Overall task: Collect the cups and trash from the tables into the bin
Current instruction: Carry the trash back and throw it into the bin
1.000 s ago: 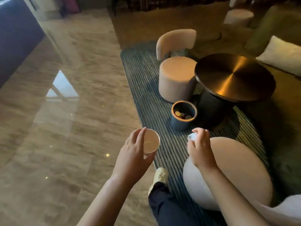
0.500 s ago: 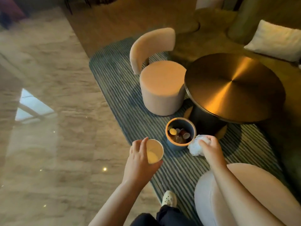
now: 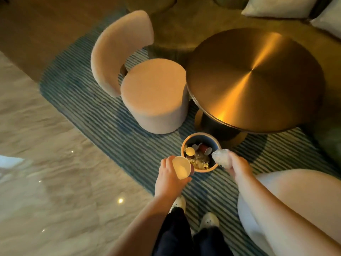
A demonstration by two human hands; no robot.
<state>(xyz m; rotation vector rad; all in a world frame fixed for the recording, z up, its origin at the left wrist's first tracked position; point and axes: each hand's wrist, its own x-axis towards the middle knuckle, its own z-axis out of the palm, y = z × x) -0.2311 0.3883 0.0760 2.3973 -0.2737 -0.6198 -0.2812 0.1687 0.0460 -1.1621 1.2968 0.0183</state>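
Cup (image 3: 181, 169), pale, in curled L grip (image 3: 170, 180); crumpled white wad (image 3: 220, 157) in curled R grip (image 3: 238, 168).

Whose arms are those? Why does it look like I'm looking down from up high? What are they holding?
There is no machine here, just a person's two bare arms. The camera sits on the person's head and looks down, so you see what they see, even their shoes. The left hand holds a paper cup. The right hand grips a crumpled white wad by the rim of a small round bin on the striped rug. Cups and rubbish already lie inside. Nearby stand a shiny round table and a soft chair.
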